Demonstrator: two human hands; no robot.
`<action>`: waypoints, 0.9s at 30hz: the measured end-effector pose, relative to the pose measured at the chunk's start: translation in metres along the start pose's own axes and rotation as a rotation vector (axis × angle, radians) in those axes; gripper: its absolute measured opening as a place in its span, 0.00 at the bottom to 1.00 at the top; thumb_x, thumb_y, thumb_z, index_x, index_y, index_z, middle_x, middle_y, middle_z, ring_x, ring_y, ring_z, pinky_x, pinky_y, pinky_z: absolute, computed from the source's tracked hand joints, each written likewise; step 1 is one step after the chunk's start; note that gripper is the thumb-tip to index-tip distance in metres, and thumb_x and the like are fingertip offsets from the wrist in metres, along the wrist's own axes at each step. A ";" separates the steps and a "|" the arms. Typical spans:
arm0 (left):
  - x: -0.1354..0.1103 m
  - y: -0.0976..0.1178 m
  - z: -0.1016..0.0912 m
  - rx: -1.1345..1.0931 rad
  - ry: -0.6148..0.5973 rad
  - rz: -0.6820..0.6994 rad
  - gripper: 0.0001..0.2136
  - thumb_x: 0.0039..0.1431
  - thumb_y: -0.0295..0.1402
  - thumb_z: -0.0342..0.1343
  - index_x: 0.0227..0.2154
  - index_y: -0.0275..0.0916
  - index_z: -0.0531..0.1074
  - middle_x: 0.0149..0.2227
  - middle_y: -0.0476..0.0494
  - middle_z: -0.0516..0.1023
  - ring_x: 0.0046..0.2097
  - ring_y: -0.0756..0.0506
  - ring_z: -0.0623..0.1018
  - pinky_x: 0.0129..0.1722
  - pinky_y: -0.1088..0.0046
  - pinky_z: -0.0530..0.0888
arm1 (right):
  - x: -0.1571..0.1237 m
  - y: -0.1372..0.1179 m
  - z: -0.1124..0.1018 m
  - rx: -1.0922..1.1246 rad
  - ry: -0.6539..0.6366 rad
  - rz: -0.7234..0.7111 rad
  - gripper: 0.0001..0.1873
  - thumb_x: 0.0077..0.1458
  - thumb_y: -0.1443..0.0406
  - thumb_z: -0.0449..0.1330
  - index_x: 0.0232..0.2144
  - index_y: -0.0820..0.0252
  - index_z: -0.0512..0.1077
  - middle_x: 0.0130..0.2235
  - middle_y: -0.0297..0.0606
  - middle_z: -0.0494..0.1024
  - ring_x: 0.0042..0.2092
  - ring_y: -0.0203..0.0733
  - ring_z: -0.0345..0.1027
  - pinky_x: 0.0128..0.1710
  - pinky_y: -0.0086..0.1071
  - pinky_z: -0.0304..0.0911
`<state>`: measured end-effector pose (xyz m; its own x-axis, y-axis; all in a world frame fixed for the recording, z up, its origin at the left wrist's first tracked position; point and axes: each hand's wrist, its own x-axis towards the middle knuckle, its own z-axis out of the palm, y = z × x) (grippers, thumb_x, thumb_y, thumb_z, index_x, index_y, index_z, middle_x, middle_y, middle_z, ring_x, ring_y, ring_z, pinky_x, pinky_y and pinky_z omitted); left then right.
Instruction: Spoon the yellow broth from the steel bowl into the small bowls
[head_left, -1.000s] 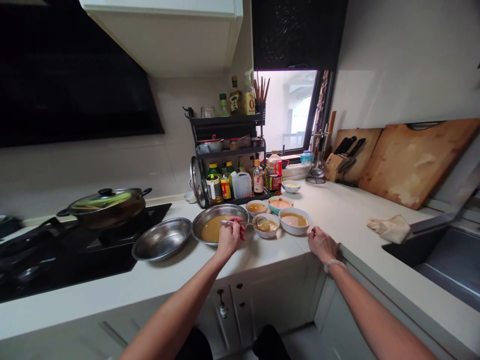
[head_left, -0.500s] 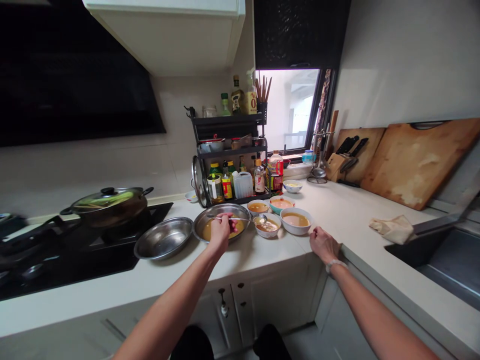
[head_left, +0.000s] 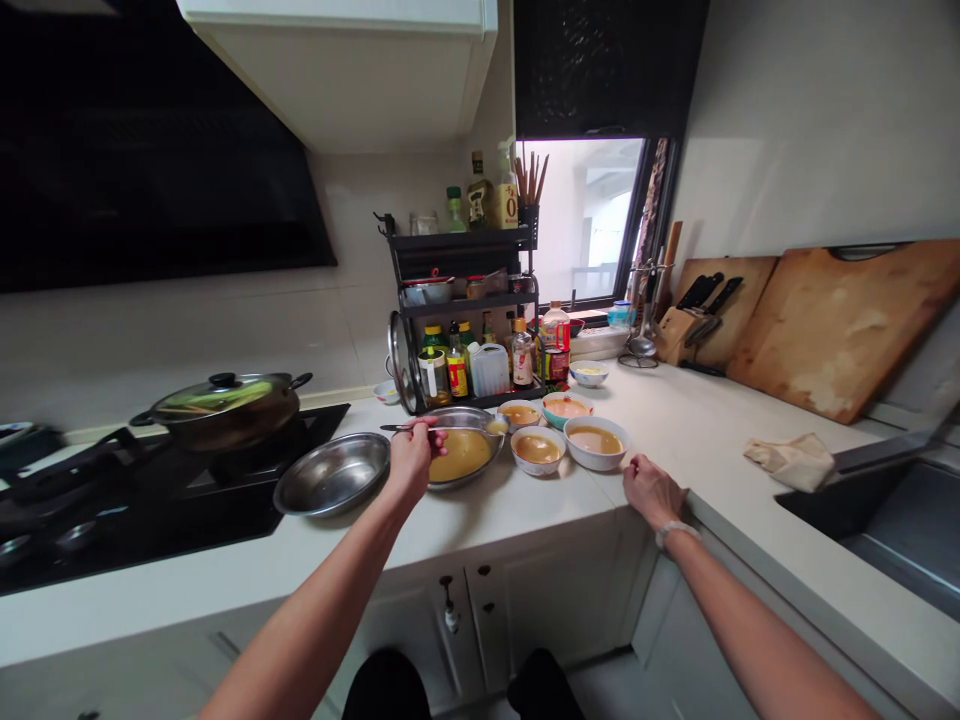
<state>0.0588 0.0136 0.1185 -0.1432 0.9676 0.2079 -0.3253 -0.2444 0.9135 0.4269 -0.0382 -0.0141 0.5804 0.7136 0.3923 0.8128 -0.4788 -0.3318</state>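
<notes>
My left hand (head_left: 412,457) grips the handle of a metal spoon (head_left: 450,428) held level above a steel dish (head_left: 480,466) of yellow-brown liquid; the spoon's bowl sits near the dish's far right rim and carries some of the liquid. To the right of that dish stand several small bowls of the same liquid, the nearest two being a small white bowl (head_left: 537,450) and a larger white bowl (head_left: 596,442). My right hand (head_left: 650,490) rests on the counter edge (head_left: 525,520) just below the larger bowl, holding nothing.
An empty steel dish (head_left: 331,474) lies left of the filled one, beside a black hob (head_left: 150,500) with a lidded wok (head_left: 221,408). A rack of bottles (head_left: 465,330) stands behind. Cutting boards (head_left: 832,320), a knife block (head_left: 686,325), a cloth (head_left: 787,460) and a sink (head_left: 885,530) lie right.
My left hand has drawn the spoon leftward from the small white bowl to above the filled steel dish. My right hand has stayed on the counter edge.
</notes>
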 end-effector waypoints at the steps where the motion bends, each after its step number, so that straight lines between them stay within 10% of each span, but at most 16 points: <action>1: 0.002 0.000 -0.006 0.028 0.001 0.033 0.08 0.48 0.30 0.50 0.31 0.33 0.69 0.18 0.50 0.71 0.19 0.52 0.70 0.18 0.78 0.68 | 0.000 0.000 0.001 0.000 0.000 -0.003 0.12 0.59 0.64 0.48 0.36 0.60 0.71 0.37 0.42 0.78 0.35 0.42 0.69 0.27 0.32 0.45; 15: -0.010 -0.024 -0.069 0.855 -0.374 0.653 0.10 0.59 0.34 0.46 0.38 0.38 0.70 0.30 0.46 0.76 0.28 0.48 0.76 0.31 0.72 0.74 | 0.002 0.003 0.005 -0.001 0.030 -0.008 0.11 0.59 0.64 0.50 0.34 0.59 0.72 0.35 0.42 0.77 0.32 0.40 0.67 0.26 0.31 0.45; 27: -0.023 -0.019 0.000 0.126 -0.192 0.172 0.15 0.57 0.39 0.48 0.40 0.32 0.68 0.23 0.47 0.74 0.24 0.48 0.76 0.23 0.73 0.73 | -0.001 -0.001 -0.001 -0.016 0.025 -0.010 0.10 0.59 0.66 0.50 0.34 0.60 0.72 0.34 0.42 0.77 0.33 0.40 0.67 0.27 0.32 0.43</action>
<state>0.0686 -0.0044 0.0962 -0.0028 0.9097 0.4153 -0.1912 -0.4082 0.8927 0.4249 -0.0392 -0.0130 0.5727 0.7058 0.4169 0.8194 -0.4795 -0.3141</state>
